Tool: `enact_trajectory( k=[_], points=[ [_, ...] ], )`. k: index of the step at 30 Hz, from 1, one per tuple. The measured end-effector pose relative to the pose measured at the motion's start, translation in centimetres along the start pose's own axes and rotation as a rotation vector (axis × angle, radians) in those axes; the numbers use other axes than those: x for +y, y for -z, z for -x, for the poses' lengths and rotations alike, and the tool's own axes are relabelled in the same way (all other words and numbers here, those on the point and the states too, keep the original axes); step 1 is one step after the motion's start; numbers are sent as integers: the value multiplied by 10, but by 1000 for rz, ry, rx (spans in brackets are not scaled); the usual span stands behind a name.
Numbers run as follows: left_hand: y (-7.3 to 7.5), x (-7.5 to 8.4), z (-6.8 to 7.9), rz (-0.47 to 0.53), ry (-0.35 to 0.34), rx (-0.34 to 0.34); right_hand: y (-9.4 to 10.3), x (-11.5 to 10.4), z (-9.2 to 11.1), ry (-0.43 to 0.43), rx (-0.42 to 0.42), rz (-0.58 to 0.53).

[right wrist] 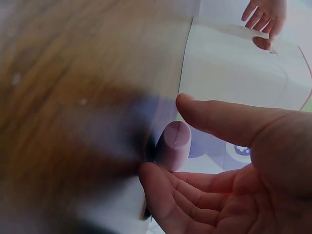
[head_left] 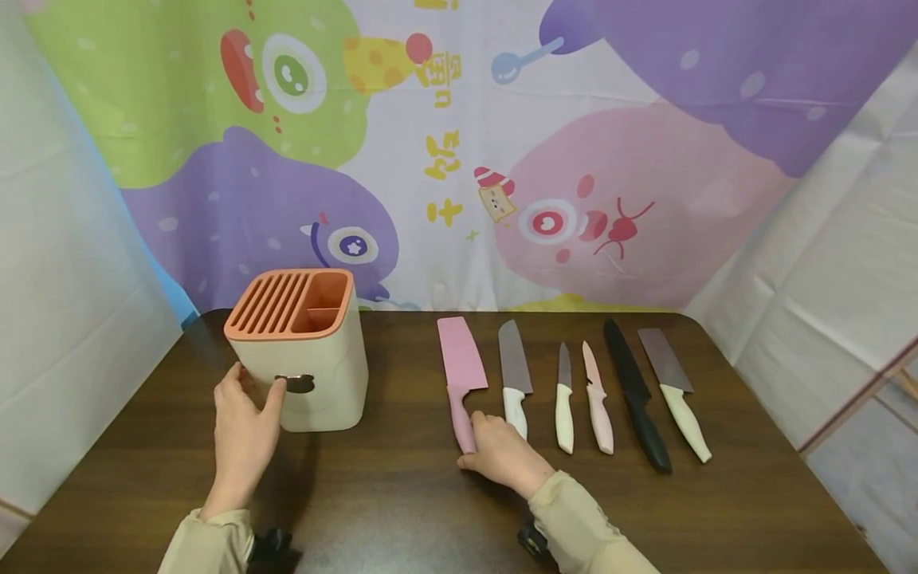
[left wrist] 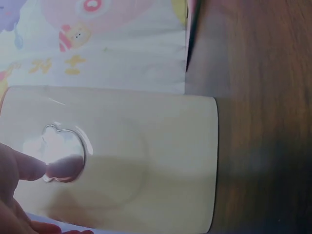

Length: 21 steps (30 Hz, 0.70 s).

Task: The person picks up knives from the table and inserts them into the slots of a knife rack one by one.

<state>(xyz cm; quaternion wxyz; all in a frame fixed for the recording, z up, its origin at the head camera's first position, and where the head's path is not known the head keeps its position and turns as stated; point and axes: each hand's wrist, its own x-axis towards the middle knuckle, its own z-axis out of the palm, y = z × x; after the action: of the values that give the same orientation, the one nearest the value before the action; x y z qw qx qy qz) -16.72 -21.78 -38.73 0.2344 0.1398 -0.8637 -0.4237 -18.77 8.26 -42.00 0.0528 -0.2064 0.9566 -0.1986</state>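
A cream knife block point(head_left: 323, 383) with an orange slotted top stands at the left of the table. My left hand point(head_left: 246, 430) is at its near left corner, thumb touching the shiny badge point(left wrist: 66, 156) on the front, fingers extended along the left side. A pink cleaver point(head_left: 462, 355) lies flat with its handle towards me. Around that handle point(right wrist: 175, 146) my right hand point(head_left: 505, 454) is spread, thumb on one side and bent fingers on the other; in the right wrist view a gap shows between thumb and handle.
Right of the cleaver lie a white-handled knife point(head_left: 515, 375), a small cream-handled knife point(head_left: 565, 406), a small pink knife point(head_left: 598, 406), a black knife point(head_left: 638, 399) and a cream-handled cleaver point(head_left: 677, 399). A printed cartoon curtain point(head_left: 445, 263) hangs behind the dark wooden table point(head_left: 402, 510).
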Motion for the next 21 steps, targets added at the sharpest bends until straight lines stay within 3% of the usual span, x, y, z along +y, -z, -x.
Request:
enact_trajectory(
  k=[5,10,21],
  points=[
    [-2,-2,-1,7,-15,-37,1,-5,-3,-41,-20,15],
    [-4,-2,-2,16,-28,-29,1,-7,-8,-85,-18,25],
    [-2,-7,-4,10,-35,-33,-3,-7,-11,-89,-15,16]
  ],
)
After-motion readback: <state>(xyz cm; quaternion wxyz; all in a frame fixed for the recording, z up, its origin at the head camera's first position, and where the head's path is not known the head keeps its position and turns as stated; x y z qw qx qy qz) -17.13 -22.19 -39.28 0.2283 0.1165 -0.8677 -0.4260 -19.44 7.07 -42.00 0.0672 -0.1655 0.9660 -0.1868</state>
